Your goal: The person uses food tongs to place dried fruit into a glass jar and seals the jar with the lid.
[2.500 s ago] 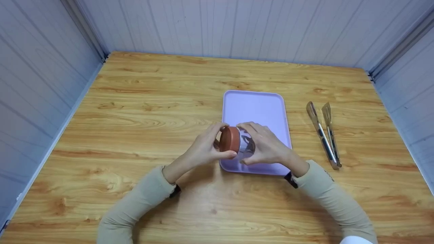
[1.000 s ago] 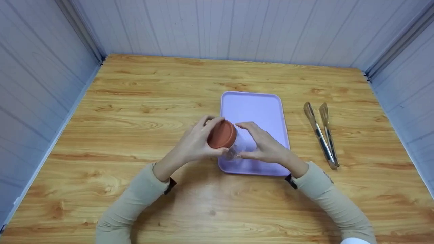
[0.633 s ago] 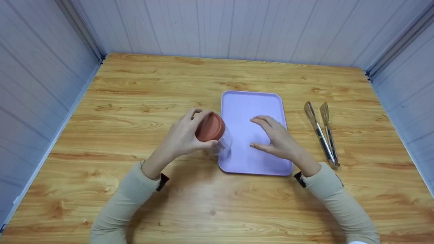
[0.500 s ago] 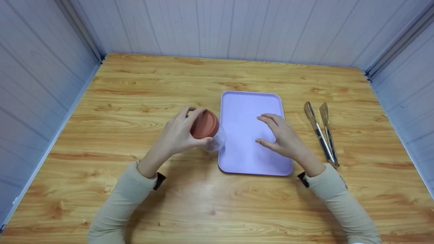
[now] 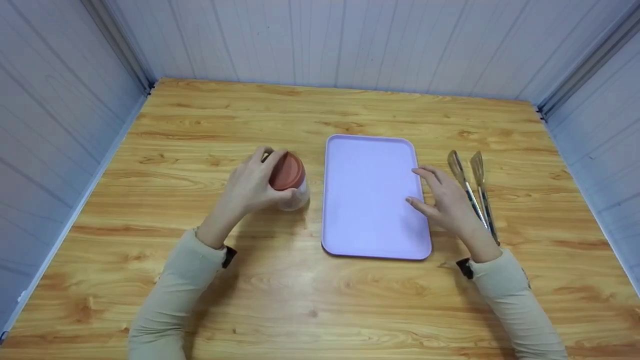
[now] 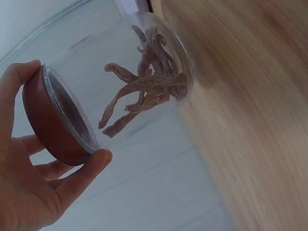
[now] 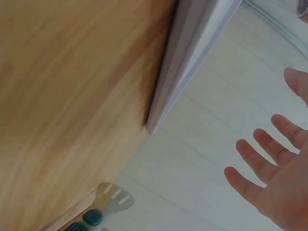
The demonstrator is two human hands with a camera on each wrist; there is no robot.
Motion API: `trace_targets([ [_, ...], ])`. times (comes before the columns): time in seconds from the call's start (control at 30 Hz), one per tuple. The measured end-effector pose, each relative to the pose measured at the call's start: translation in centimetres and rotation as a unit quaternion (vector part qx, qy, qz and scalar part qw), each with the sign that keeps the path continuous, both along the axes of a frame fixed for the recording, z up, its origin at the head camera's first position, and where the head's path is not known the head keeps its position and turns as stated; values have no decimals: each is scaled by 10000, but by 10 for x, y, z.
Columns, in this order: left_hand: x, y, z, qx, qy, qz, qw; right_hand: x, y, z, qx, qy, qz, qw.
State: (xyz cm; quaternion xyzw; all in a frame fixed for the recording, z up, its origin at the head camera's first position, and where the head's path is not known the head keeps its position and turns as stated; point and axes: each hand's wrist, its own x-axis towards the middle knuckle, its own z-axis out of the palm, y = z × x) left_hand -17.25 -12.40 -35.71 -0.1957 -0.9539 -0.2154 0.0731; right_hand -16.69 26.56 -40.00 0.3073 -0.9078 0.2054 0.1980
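My left hand [image 5: 252,185] grips the red-brown lid [image 5: 289,171] of a clear jar [image 5: 296,198], thumb on the near side and fingers round the far side. Several brown, twisted dried strips [image 6: 154,84] lie at the bottom of the jar in the left wrist view. The jar is left of a lilac tray [image 5: 372,195], over the wooden table; whether its base touches the wood I cannot tell. My right hand [image 5: 447,202] is above the tray's right edge, fingers and thumb spread apart with nothing between them.
To the right of the tray lie metal tongs [image 5: 480,195] with dark grips and a slotted end, partly behind my right hand. Pale panelled walls [image 5: 320,45] enclose the table [image 5: 225,120] at the back and sides.
Both hands held the jar over the tray; the right hand has let go and moved right towards the tongs. My left hand has carried the jar left, off the tray, turning it more upright.
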Motion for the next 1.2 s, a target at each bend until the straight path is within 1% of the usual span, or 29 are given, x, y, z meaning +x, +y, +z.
trace_targets([
  [0.2,-8,-1,-5,-124,-165,124,9997,1,14,-3,101,-171,-226,9995],
  [0.33,-13,-2,-6,-129,-191,110,9997,2,24,-5,107,-320,-392,9987],
  [0.57,-19,-1,-6,-95,-281,46,9996,1,38,-9,75,-377,-604,9974],
  [0.77,-21,1,-8,-142,-251,18,9996,2,46,-10,-65,-495,-615,9969],
  [1.0,-19,0,-9,-87,-150,-104,9998,6,55,-6,-41,-527,-793,9954],
  [1.03,-19,-1,-9,-145,-78,-145,9998,6,57,-5,-37,-548,-834,9950],
  [1.1,-18,-5,-7,-292,205,-211,9991,7,60,-3,-13,-585,-904,9942],
  [1.2,-17,-13,-3,-576,862,-193,9944,9,64,0,9,-585,-1015,9931],
])
